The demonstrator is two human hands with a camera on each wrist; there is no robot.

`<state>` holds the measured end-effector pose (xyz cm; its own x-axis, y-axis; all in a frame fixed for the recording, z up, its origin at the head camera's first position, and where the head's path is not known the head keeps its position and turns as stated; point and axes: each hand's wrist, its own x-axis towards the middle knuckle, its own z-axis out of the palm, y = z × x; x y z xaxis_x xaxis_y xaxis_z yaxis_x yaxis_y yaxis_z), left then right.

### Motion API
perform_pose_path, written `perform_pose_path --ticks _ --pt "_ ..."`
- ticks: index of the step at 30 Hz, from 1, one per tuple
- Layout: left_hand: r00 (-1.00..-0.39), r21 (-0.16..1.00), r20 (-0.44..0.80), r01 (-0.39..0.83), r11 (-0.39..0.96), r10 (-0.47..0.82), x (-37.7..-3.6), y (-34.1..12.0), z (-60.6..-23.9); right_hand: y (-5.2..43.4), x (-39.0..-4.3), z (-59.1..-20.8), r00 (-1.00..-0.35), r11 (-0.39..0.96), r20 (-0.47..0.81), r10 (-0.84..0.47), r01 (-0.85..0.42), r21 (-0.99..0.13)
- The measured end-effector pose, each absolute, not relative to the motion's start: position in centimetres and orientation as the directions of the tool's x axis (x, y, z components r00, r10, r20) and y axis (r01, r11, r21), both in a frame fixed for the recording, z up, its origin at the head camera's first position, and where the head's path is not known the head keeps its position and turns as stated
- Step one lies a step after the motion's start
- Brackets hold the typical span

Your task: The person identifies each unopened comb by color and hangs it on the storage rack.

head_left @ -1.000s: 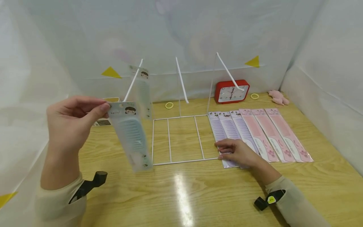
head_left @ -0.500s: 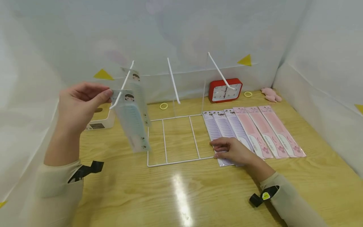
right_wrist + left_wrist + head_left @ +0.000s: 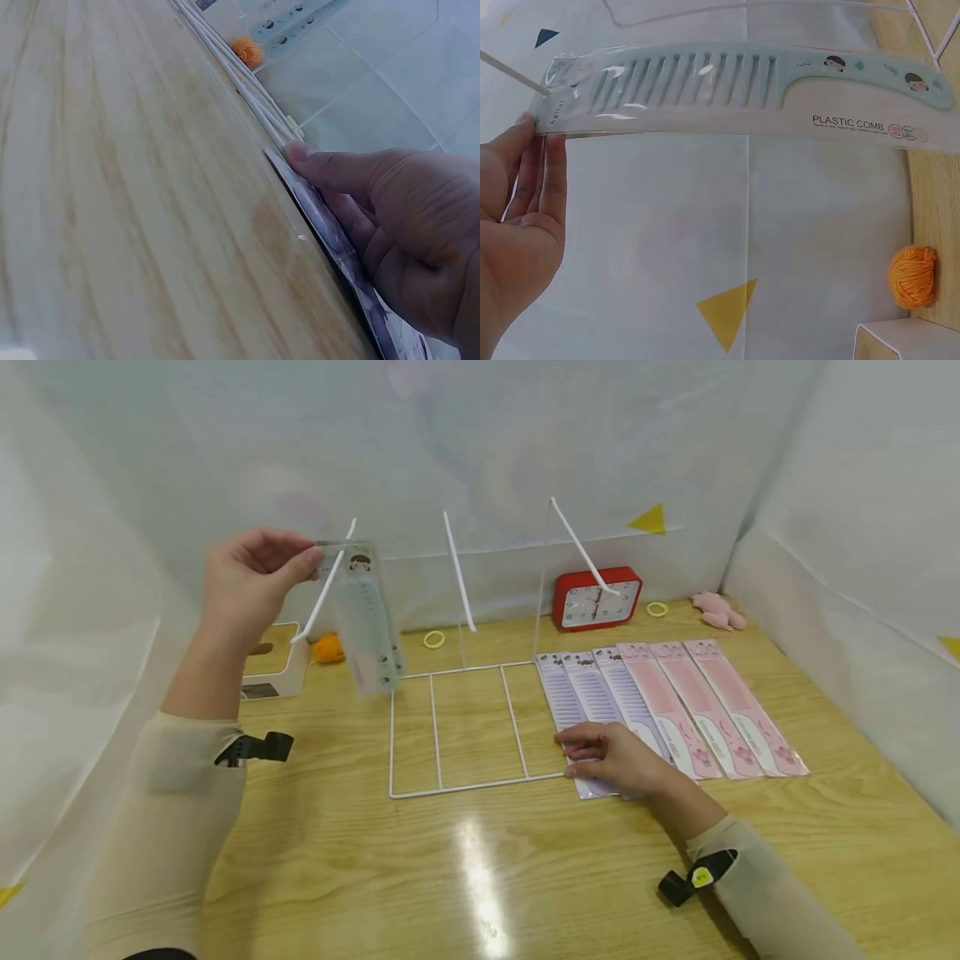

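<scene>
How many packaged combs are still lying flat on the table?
6: three purple combs nearest the wire rack, three pink combs to their right; the right hand may hide more.

A wooden table (image 3: pixel 525 877) with a glossy glare streak stands enclosed by white sheet walls (image 3: pixel 862 527) bearing small yellow triangles (image 3: pixel 649 519).

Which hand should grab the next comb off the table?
Right, most likely: the right hand already rests on the purple packaged combs, while the left hand is busy pinching the blue packaged comb at the left hook.
</scene>
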<state>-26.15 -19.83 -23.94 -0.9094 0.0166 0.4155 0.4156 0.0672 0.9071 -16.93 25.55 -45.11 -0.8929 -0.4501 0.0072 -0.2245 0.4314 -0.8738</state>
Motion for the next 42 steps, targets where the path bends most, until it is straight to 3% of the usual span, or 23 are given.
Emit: perform_pose_path --ticks 6,10,15,19,27,36,42 --pt "-0.918 0.878 0.394 0.393 0.273 0.055 -25.2 -19.8 -25.2 25.9 -17.1 -45.0 -0.895 0.458 -0.005 -0.446 -0.223 -0.861" --pt "-0.944 0.789 0.320 0.310 0.530 0.076 -22.4 -20.7 -27.2 25.6 -17.2 -44.8 -0.889 0.471 -0.024 -0.458 -0.219 -0.854" --pt "-0.964 0.703 0.213 0.266 0.660 0.162 -18.7 -21.9 -30.6 25.3 -17.6 -43.9 -0.871 0.430 -0.040 -0.489 -0.201 -0.880" --pt "-0.954 0.756 0.098 0.257 0.602 0.284 -16.5 -22.2 -33.3 25.9 -19.5 -42.9 -0.881 0.411 -0.027 -0.473 -0.194 -0.891" --pt "-0.928 0.889 -0.047 0.130 0.440 0.369 -14.7 -21.1 -37.7 27.6 -24.7 -41.6 -0.899 0.572 -0.088 -0.428 -0.194 -0.797" --pt "-0.902 0.967 -0.074 0.039 0.251 0.425 -14.8 -20.1 -42.0 27.2 -28.3 -40.9 -0.918 0.646 -0.156 -0.364 -0.129 -0.753" --pt "-0.886 0.973 -0.121 -0.016 0.232 0.447 -14.9 -19.9 -44.0 26.5 -29.8 -41.7 -0.917 0.648 -0.155 -0.368 -0.132 -0.750"
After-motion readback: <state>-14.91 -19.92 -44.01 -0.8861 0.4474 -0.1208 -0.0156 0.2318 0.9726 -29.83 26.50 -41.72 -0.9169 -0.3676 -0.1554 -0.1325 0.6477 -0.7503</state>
